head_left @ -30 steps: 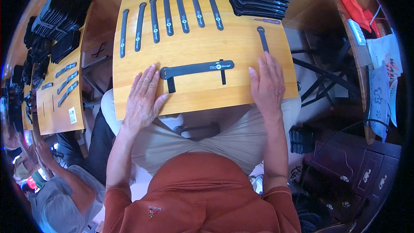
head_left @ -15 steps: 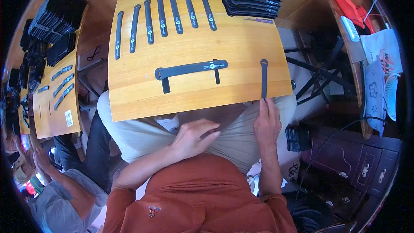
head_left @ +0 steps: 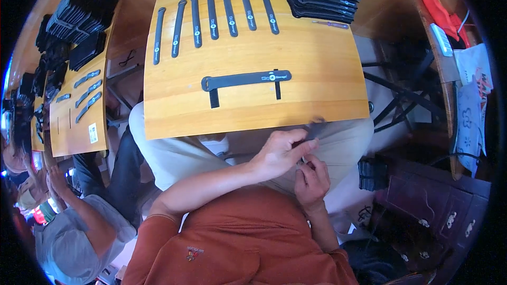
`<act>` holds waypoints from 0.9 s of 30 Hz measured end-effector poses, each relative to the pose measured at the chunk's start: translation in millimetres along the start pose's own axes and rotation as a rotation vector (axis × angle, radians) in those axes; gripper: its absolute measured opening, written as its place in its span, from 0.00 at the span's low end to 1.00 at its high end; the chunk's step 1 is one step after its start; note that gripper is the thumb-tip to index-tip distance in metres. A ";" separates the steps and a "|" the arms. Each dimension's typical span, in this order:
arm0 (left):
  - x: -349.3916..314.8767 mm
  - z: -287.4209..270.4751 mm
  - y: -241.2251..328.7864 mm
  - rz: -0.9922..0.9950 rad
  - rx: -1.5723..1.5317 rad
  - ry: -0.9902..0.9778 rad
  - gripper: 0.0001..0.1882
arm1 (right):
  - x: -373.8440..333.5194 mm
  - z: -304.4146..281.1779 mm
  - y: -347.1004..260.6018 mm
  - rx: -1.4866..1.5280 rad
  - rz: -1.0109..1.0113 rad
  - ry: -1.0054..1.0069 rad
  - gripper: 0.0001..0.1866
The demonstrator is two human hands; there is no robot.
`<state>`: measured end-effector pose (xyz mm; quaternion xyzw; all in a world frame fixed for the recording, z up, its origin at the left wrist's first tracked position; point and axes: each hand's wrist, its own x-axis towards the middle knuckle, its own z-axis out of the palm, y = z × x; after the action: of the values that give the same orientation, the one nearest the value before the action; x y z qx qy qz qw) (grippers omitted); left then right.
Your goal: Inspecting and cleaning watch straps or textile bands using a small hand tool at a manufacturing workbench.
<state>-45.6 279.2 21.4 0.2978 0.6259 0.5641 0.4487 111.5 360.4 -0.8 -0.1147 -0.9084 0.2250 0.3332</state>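
Note:
Over my lap, just below the table's front edge, my two hands are close together around one dark strap (head_left: 316, 130), partly smeared by motion. My left hand (head_left: 282, 152) pinches it between thumb and fingers. Its lower end goes down to my right hand (head_left: 312, 180), whose fingers are closed on it. Ahead of them, a longer grey strap (head_left: 243, 79) with a slotted round end lies crosswise on the wooden table (head_left: 237, 116). Short black strips, a wider one (head_left: 214, 98) at left and a narrower one (head_left: 278, 91) at right, stick out from under it.
Several grey straps (head_left: 213, 15) lie in a row along the far side. Stacked straps (head_left: 322, 0) and a thin purple-handled tool (head_left: 331, 24) are at the far right. Another person (head_left: 87, 232) sits at left by a second table (head_left: 79, 140). Dark drawers (head_left: 422, 200) stand at right.
My right hand has drawn the strap off the table's right front toward my body. My left hand has moved right and up to take hold of it. The view has shifted slightly.

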 end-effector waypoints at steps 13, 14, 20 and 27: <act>-60.3 -104.2 -4.3 0.216 -0.083 0.585 0.10 | 76.2 6.9 19.7 0.613 0.314 -0.343 0.10; -63.7 -108.7 -8.1 0.175 -0.112 0.612 0.09 | 81.1 10.8 23.5 0.651 0.391 -0.312 0.10; -73.2 -125.0 -11.3 0.070 -0.117 0.702 0.08 | 104.8 37.2 38.2 0.715 0.569 -0.225 0.12; -63.0 -148.5 -0.9 0.057 -0.088 0.688 0.09 | 126.1 51.3 41.8 0.664 0.561 -0.250 0.12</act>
<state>-152.3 158.5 28.9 0.0882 0.7071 0.6701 0.2078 -14.5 425.0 14.0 -0.2153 -0.7541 0.5978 0.1658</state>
